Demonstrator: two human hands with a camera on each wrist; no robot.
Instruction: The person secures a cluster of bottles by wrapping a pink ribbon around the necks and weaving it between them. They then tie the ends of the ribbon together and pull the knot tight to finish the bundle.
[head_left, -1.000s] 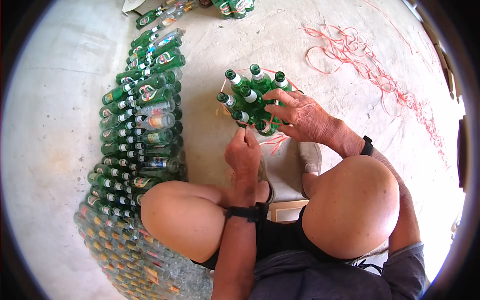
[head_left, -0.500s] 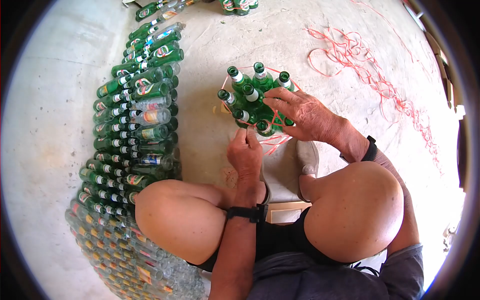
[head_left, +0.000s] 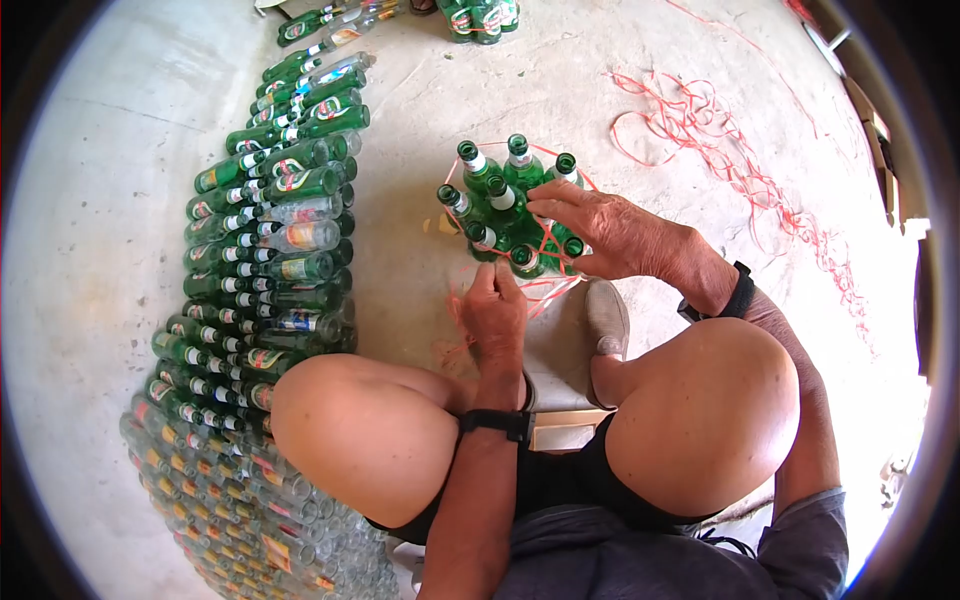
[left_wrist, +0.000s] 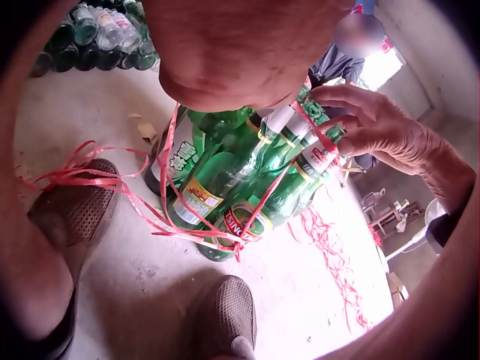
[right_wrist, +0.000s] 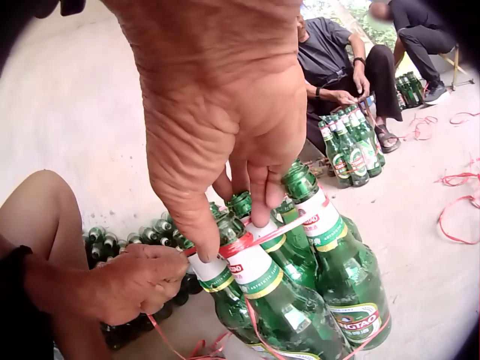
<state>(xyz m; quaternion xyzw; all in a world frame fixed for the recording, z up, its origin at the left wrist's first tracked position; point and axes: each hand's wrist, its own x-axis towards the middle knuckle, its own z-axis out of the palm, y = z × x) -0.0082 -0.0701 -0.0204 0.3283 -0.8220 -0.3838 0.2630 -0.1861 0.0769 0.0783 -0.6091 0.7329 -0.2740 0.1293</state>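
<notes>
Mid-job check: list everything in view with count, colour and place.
Bundled bottles: at least eight, green, standing, head view's centre.
Bundle string: several strands, red, around those bottles.
Stacked bottles: many, mostly green, some clear, along the wall.
Loose string: many strands, red, tangled on the pale floor.
Other people: at least two, dark clothes, right wrist view.
Farther bottles: two groups, green, beside them.
Shoes: two, brownish, near the bundled bottles.
Wrist straps: two, black, one per wrist.
Knees: two, bare, head view's lower half.
Left hand: one, bare, pinching the bundle string.
Right hand: one, bare, touching bottle necks.
</notes>
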